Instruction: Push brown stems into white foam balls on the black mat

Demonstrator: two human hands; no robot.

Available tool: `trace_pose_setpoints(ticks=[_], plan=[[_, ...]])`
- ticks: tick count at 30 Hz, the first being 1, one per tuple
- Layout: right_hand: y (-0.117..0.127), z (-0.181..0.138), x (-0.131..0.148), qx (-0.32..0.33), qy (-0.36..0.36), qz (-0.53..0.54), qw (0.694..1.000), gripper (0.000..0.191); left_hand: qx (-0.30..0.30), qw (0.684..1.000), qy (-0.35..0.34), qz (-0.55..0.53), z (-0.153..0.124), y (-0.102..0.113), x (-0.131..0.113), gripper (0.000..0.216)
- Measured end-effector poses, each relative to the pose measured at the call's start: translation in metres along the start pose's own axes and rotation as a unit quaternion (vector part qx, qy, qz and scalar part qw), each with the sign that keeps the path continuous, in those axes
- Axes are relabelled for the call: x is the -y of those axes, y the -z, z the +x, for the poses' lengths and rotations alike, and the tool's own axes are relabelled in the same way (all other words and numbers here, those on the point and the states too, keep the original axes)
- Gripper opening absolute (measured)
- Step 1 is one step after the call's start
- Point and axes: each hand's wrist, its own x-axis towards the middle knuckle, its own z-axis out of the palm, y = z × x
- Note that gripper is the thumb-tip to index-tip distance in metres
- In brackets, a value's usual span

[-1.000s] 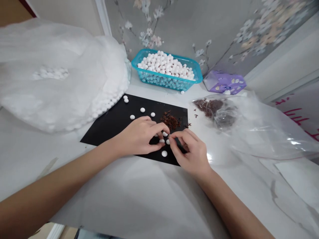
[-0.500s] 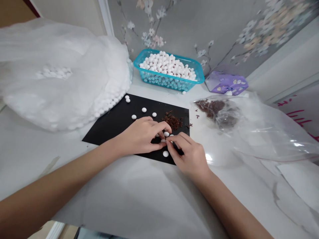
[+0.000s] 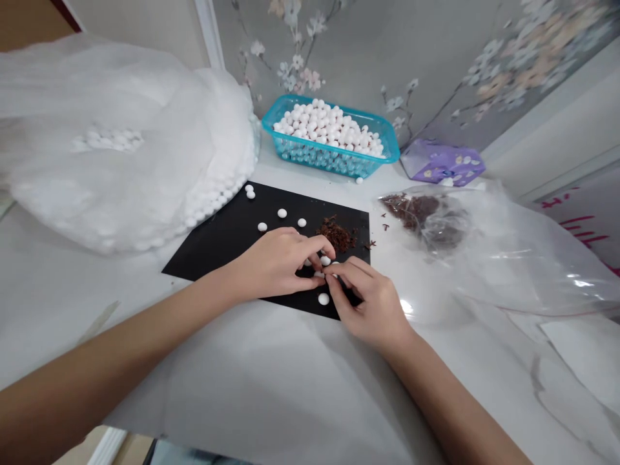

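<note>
Over the black mat (image 3: pixel 227 239), my left hand (image 3: pixel 283 261) is closed in a pinch around a small white ball (image 3: pixel 318 275). My right hand (image 3: pixel 371 294) meets it from the right, thumb and forefinger pressed together at that ball. What the right fingertips hold is too small to make out. More white balls lie around the fingers, one white ball (image 3: pixel 323 299) just below them. Behind the hands is a small pile of dark reddish-brown bits (image 3: pixel 336 234). Several loose balls are spread over the mat's far left part.
A turquoise basket (image 3: pixel 334 157) heaped with white balls stands at the wall. To the left bulges a big translucent sack (image 3: pixel 145 187) of balls. On the right lie a clear plastic bag (image 3: pixel 508 252) with brown bits and a purple packet (image 3: pixel 443 163).
Both hands keep nearly the same pose at the same ball. The whole view has shifted very slightly; nothing else has visibly moved.
</note>
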Motion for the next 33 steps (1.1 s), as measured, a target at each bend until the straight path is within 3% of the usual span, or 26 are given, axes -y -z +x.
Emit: trace_pose_setpoints(ticks=[17, 29, 33], plan=[[0.002, 0.000, 0.010, 0.008, 0.050, -0.046, 0.998, 0.015, 0.018, 0.999, 0.034, -0.024, 0.002, 0.001, -0.002, 0.023], [0.001, 0.009, 0.019, 0.053, -0.015, -0.063, 0.997, 0.009, 0.017, 0.999, 0.043, -0.020, 0.002, 0.002, -0.001, 0.023], [0.003, 0.007, 0.008, 0.008, -0.016, 0.008, 1.000, 0.018, 0.000, 1.000, 0.026, -0.009, 0.001, 0.001, -0.002, 0.021]])
